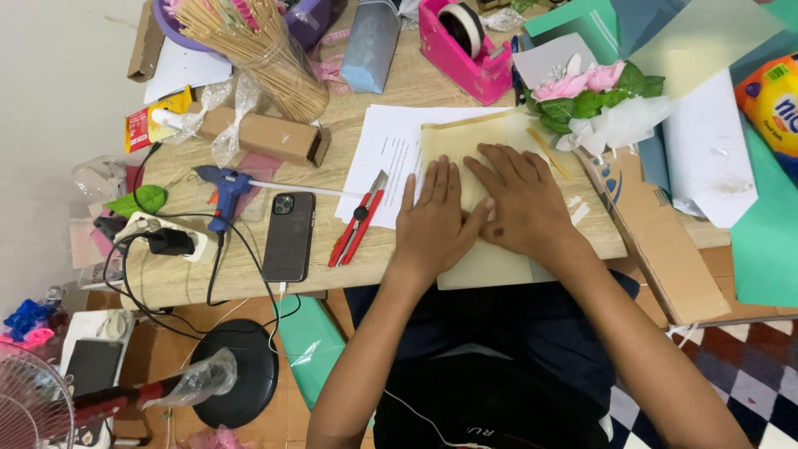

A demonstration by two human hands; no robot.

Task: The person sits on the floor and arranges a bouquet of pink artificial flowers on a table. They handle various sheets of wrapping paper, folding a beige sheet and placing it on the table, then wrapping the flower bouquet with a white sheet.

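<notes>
**Both hands flat on a folded sheet of cream paper**

The person sits at a low wooden worktop (249, 274) with both hands pressed palm-down on a sheet of cream paper (465, 141). The left hand (436, 220) lies open, fingers straight and together, on the left part of the sheet. The right hand (519, 199) is also open, fingers spread, just beside it and touching it at the thumb. Neither hand grips anything. The cream paper rests on the near edge of the worktop, partly over some white printed pages (386, 158), and its near end hangs a little past the edge toward the person's lap.

Judging by the flat palms, the step in hand looks like smoothing or creasing the sheet. A clean crease would call for even pressure along the fold line while the paper is kept from sliding on the pages beneath.

Just left of the left hand lies a red utility knife (357, 224), then a dark phone (288, 237) face down. Further left are a blue glue gun (224, 189) and a white power strip (179, 241) with a black plug. Behind the paper stand a pink tape dispenser (461, 46), a bundle of thin wooden sticks (266, 46) in clear wrap, and a small bouquet of pink paper flowers (594, 91). A thin stick (549, 154) lies on the paper's far right corner.
</notes>
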